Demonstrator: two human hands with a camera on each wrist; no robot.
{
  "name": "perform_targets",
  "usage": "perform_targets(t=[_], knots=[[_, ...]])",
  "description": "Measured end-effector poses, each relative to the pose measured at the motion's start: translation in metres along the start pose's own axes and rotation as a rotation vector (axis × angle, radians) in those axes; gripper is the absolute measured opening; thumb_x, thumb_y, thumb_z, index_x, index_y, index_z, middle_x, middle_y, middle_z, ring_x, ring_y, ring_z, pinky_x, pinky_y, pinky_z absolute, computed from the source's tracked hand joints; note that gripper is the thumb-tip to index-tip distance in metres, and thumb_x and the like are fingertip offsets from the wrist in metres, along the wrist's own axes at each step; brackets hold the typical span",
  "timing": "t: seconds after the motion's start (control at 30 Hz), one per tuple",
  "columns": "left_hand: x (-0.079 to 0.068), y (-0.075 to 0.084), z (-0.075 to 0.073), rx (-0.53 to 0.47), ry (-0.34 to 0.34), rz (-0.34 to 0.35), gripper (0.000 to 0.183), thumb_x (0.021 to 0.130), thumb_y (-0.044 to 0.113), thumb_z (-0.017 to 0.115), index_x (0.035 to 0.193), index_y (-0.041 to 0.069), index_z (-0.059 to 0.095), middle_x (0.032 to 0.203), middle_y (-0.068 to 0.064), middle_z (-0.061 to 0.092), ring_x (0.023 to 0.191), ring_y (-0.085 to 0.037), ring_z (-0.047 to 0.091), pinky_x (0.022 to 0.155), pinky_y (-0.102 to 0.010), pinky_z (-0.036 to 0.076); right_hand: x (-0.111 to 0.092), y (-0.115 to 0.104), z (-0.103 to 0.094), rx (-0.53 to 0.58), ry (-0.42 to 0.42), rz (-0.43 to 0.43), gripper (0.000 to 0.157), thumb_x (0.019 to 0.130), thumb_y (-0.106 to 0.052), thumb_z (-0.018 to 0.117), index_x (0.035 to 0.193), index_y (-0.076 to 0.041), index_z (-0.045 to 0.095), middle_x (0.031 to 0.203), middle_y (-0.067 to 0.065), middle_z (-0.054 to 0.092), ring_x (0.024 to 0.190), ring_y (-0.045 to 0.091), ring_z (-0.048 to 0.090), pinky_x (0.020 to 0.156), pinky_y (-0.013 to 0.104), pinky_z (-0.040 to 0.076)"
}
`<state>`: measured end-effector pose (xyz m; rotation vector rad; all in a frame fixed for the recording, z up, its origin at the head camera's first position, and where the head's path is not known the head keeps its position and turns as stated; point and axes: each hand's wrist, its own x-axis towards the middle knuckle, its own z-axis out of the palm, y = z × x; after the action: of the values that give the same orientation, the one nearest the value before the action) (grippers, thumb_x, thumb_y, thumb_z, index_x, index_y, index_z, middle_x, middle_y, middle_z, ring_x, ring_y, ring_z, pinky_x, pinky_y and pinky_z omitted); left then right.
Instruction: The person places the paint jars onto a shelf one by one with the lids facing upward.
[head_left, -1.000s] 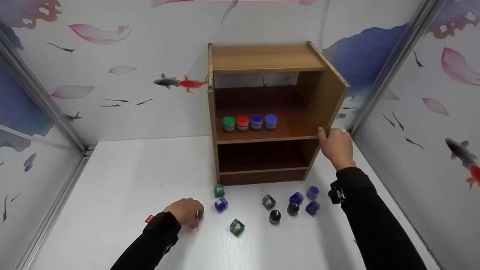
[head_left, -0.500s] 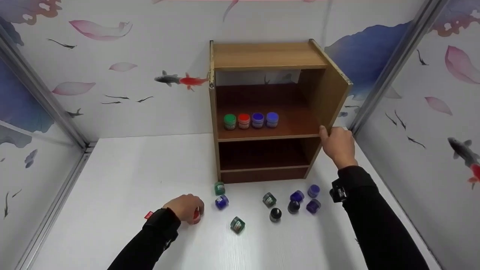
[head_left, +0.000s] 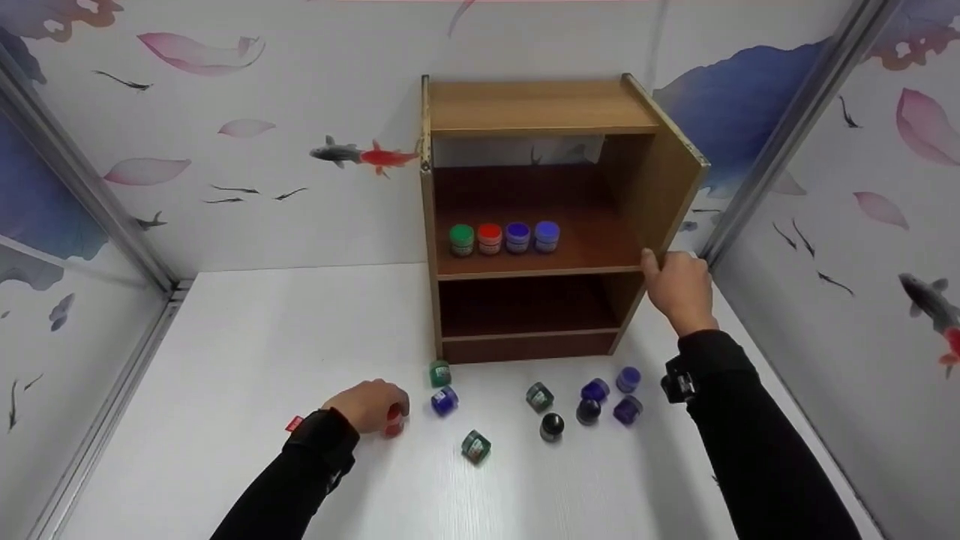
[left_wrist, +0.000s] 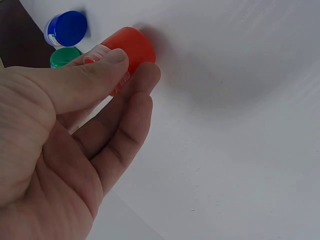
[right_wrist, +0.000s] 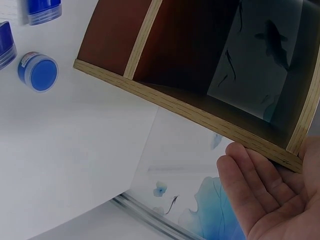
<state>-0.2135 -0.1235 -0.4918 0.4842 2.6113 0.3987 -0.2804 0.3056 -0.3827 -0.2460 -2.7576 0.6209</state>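
Note:
My left hand (head_left: 369, 406) pinches a small red paint jar (left_wrist: 131, 47) between thumb and fingers, close over the white table. Its red lid faces away from the palm in the left wrist view. Just right of that hand lie a blue paint jar (head_left: 444, 401) and a green paint jar (head_left: 440, 373). My right hand (head_left: 679, 291) grips the right side panel of a wooden shelf unit (head_left: 536, 349), thumb at the front edge and fingers along the outside. On its middle board stand a green jar (head_left: 462, 239), a red jar (head_left: 490, 238) and two blue jars (head_left: 517, 237) in a row.
More paint jars lie scattered before the shelf: dark green ones (head_left: 475, 447), black-lidded ones (head_left: 552, 427) and purple-blue ones (head_left: 628, 409). A red tag (head_left: 294, 424) shows beside the left cuff. Patterned walls (head_left: 247, 187) enclose the table (head_left: 300, 330) at the back and sides.
The red jar, hidden by my left hand at first, now shows below its fingers as the hand turns. My right hand keeps its hold on the shelf unit. The head view tilts slightly.

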Motion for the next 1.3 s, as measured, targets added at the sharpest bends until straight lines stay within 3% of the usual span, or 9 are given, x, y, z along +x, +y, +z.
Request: perform_targets(t=[0.27, 0.5, 0.73, 0.9, 1.07, 1.3], knots=[[0.0026, -0.0025, 0.0025, -0.022, -0.009, 0.012, 0.024, 0.086, -0.002, 0.066, 0.101, 0.015, 0.073, 0.101, -0.003, 0.069, 0.095, -0.022, 0.059, 0.091, -0.049, 0.05, 0.0004, 0.0016, 0.0012, -0.005, -0.015, 0.01, 0.054, 0.103, -0.038, 0.039, 0.075, 0.004, 0.058, 0.087, 0.033, 0.063, 0.083, 0.05, 0.062, 0.068, 0.053, 0.045], [0.0055, -0.004, 0.0058, -0.046, -0.016, 0.047, 0.014, 0.086, 0.003, 0.066, 0.092, 0.013, 0.074, 0.087, 0.0, 0.065, 0.085, -0.021, 0.052, 0.087, -0.045, 0.047, -0.0006, 0.0017, 0.0021, -0.005, 0.003, -0.005, 0.053, 0.103, -0.035, 0.042, 0.069, 0.002, 0.056, 0.077, 0.03, 0.063, 0.073, 0.047, 0.062, 0.063, 0.049, 0.045], [0.0069, -0.0046, 0.0074, -0.015, 0.006, 0.028, 0.02, 0.084, 0.007, 0.072, 0.104, 0.009, 0.072, 0.098, -0.005, 0.069, 0.09, -0.022, 0.058, 0.09, -0.046, 0.05, 0.0, 0.0013, 0.0021, -0.002, 0.006, -0.006, 0.051, 0.103, -0.036, 0.042, 0.069, 0.001, 0.056, 0.074, 0.027, 0.062, 0.069, 0.042, 0.061, 0.06, 0.046, 0.043], [0.0062, -0.0033, 0.0062, -0.04, -0.005, 0.009, 0.016, 0.086, 0.009, 0.071, 0.102, 0.011, 0.074, 0.1, -0.005, 0.07, 0.092, -0.022, 0.058, 0.091, -0.047, 0.051, 0.0004, 0.0017, 0.0023, 0.001, -0.008, -0.001, 0.051, 0.103, -0.037, 0.042, 0.069, -0.001, 0.054, 0.069, 0.021, 0.059, 0.063, 0.036, 0.059, 0.055, 0.04, 0.041], [0.0053, -0.0013, 0.0038, -0.039, 0.001, 0.031, 0.017, 0.086, 0.007, 0.071, 0.102, 0.011, 0.074, 0.1, -0.005, 0.071, 0.093, -0.022, 0.059, 0.091, -0.047, 0.05, 0.0009, 0.0016, 0.002, -0.003, -0.006, 0.003, 0.051, 0.103, -0.038, 0.042, 0.066, -0.003, 0.052, 0.066, 0.018, 0.057, 0.062, 0.035, 0.057, 0.054, 0.037, 0.038], [0.0044, 0.0003, 0.0004, -0.033, 0.007, 0.052, 0.016, 0.088, 0.005, 0.068, 0.101, 0.01, 0.075, 0.1, -0.005, 0.072, 0.094, -0.022, 0.06, 0.093, -0.046, 0.049, 0.0018, 0.0019, 0.0021, -0.006, -0.002, 0.01, 0.051, 0.103, -0.037, 0.041, 0.064, -0.005, 0.05, 0.066, 0.019, 0.057, 0.065, 0.037, 0.058, 0.057, 0.04, 0.041]])
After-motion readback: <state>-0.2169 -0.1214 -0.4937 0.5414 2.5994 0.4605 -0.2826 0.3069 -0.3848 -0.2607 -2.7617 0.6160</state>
